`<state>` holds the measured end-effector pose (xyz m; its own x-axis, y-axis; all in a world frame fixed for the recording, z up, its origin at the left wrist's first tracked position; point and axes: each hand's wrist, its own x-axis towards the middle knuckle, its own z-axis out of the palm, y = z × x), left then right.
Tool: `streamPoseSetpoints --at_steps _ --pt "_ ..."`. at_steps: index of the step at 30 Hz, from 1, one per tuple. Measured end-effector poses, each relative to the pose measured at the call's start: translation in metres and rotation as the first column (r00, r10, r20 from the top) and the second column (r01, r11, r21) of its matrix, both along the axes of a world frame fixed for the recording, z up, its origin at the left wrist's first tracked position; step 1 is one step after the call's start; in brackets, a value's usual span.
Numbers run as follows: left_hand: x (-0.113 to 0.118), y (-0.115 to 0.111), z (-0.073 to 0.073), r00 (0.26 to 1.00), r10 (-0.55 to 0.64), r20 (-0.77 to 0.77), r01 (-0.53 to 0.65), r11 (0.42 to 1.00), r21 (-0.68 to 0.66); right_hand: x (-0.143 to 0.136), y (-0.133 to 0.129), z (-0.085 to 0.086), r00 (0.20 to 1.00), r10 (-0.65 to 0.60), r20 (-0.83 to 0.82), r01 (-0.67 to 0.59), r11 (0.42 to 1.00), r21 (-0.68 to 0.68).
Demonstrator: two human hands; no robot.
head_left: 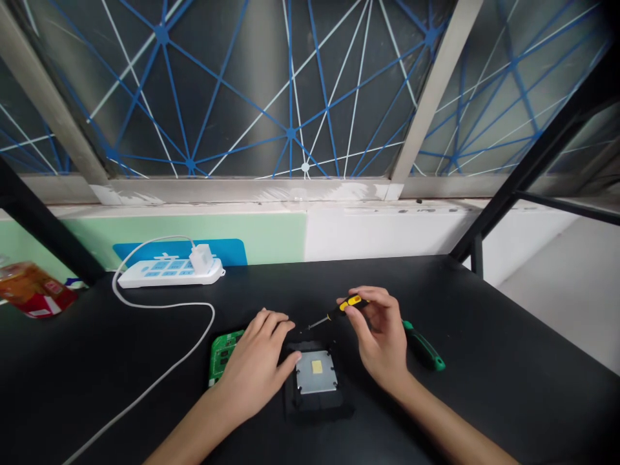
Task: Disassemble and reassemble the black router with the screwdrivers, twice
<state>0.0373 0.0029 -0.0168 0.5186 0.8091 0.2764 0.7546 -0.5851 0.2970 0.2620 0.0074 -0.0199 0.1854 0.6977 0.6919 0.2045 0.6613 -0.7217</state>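
A black square device (317,387) with a silver metal plate (316,372) and a small yellow square in its middle lies on the black table (484,361). My left hand (256,365) rests flat on the device's left edge, fingers spread. My right hand (380,336) pinches a small yellow-and-black screwdriver (339,311), its thin tip pointing left toward the device's far edge. A green circuit board (221,354) lies under and left of my left hand, partly hidden.
A green-handled tool (425,352) lies behind my right hand. A white power strip (169,270) with a plugged charger sits at the back left; its white cable (194,342) loops across the table. A red-labelled bottle (31,290) lies at far left.
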Motion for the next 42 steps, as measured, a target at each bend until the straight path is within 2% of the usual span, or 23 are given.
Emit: streamPoseSetpoints --at_steps 4,9,14,18,22,30,36,42 --pt "0.006 0.009 0.002 0.997 -0.043 -0.065 0.048 0.997 0.065 0.000 0.001 0.000 1.000 0.010 -0.023 -0.010 1.000 -0.010" --pt "0.014 0.018 0.009 0.996 -0.055 -0.068 0.061 0.994 0.095 0.000 0.001 0.001 0.999 0.013 -0.040 -0.014 0.999 -0.029" --pt "0.014 0.023 0.004 0.996 -0.067 -0.051 0.072 0.993 0.096 0.001 0.001 0.001 0.998 0.008 -0.059 -0.011 0.999 -0.036" --pt "0.009 0.023 -0.002 0.998 -0.061 -0.034 0.064 0.994 0.089 0.006 0.001 0.000 0.996 -0.091 -0.013 0.091 0.996 -0.027" --pt "0.003 0.018 0.002 0.997 -0.077 -0.018 0.077 0.996 0.048 0.009 -0.003 0.002 0.978 -0.173 0.118 0.175 0.985 -0.004" --pt "-0.008 0.006 0.011 0.974 -0.225 -0.006 0.222 0.966 -0.129 0.005 -0.008 0.001 0.980 -0.095 0.177 0.084 0.994 0.067" --pt "-0.006 0.001 0.011 0.970 -0.244 -0.009 0.241 0.962 -0.132 0.004 -0.008 -0.004 0.987 -0.036 0.156 0.028 0.998 0.058" --pt "-0.006 -0.002 0.016 0.965 -0.263 0.003 0.259 0.950 -0.177 0.005 -0.008 -0.003 0.979 -0.043 0.198 0.027 0.996 0.081"
